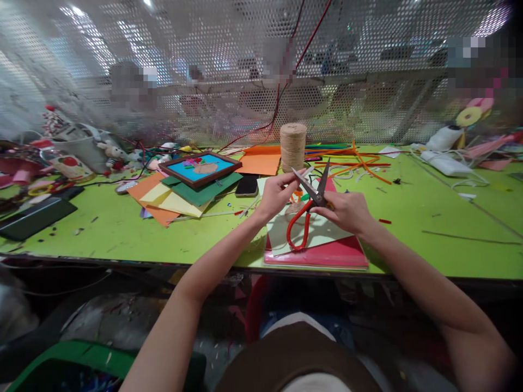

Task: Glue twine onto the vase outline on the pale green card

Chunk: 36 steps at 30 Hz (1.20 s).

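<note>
My right hand (347, 211) grips a pair of scissors (317, 197) with red handles, the dark blades spread apart and pointing up. Close to the blades, my left hand (280, 193) pinches a small white strip (308, 171) at its fingertips. Both hands are above a pale green sheet (281, 237), which lies on a red folder (318, 258) at the table's front edge. On the sheet, partly hidden by hands and scissors, are orange and green bits and a round tan piece.
A twine spool (293, 147) stands behind my hands, with orange pipe cleaners (368, 163) to its right. Leftward lie a phone (247, 186), coloured paper (183, 198) and a framed picture (200, 167). A perforated metal screen (229, 103) closes off the back. Below left is a green bin (77, 351).
</note>
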Each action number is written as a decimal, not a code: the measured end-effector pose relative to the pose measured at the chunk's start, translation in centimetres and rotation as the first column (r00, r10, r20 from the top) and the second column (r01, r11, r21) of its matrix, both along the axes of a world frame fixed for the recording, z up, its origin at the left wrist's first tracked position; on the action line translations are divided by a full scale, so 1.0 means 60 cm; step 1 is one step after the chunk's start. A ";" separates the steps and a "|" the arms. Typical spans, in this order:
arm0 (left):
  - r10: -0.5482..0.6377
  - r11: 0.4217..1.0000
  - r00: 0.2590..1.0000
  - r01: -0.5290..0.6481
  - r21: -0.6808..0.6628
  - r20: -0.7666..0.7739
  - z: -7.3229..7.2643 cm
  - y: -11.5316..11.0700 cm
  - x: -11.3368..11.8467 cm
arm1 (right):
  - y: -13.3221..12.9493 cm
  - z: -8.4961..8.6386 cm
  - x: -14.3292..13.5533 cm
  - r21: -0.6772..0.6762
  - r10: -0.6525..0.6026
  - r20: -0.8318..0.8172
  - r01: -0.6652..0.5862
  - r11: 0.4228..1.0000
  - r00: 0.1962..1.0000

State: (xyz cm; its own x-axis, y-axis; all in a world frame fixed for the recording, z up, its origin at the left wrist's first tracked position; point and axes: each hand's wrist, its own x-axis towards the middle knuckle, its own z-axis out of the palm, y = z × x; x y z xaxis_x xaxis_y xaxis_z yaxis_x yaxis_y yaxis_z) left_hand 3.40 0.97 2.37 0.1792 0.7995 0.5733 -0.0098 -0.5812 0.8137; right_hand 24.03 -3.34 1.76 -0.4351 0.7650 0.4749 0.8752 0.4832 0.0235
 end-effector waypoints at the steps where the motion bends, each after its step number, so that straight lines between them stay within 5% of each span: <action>1: -0.005 1.000 1.000 0.006 -0.023 0.025 -0.001 0.000 0.001 | 0.000 -0.001 0.000 0.000 -0.003 0.001 0.003 1.000 1.000; 6: 0.000 0.997 0.988 0.013 -0.081 0.157 -0.003 -0.001 0.003 | 0.000 0.002 -0.001 -0.003 -0.035 0.003 0.035 0.999 0.999; 11: 0.000 0.996 0.989 0.013 -0.090 0.145 -0.001 -0.002 0.002 | -0.002 0.008 -0.001 -0.043 -0.053 0.027 0.054 0.998 0.998; 16: -0.126 0.981 0.972 0.152 -0.122 0.196 0.009 -0.009 -0.001 | -0.003 0.009 0.001 -0.026 -0.038 0.026 0.038 0.999 0.999; 25: -0.113 0.965 0.962 0.165 -0.203 0.249 0.014 -0.004 -0.001 | -0.003 0.015 0.006 -0.004 -0.035 -0.007 0.035 0.999 0.999; 32: -0.164 0.955 0.958 0.214 -0.205 0.235 0.016 -0.012 -0.002 | 0.013 0.048 0.056 -0.012 -0.231 -0.229 0.235 0.972 0.946; 36: -0.126 0.963 0.962 0.177 -0.203 0.243 0.020 -0.015 -0.001 | 0.004 0.040 0.042 -0.012 -0.091 -0.170 0.090 0.996 0.981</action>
State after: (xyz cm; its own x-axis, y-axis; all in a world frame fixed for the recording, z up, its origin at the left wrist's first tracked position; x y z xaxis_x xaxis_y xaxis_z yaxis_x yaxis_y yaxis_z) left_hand 3.35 0.09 3.56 0.1945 0.8839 0.4252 -0.2818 -0.3649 0.8874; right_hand 26.54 -3.10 4.15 -0.2769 0.7996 0.5328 0.9064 0.4014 -0.1314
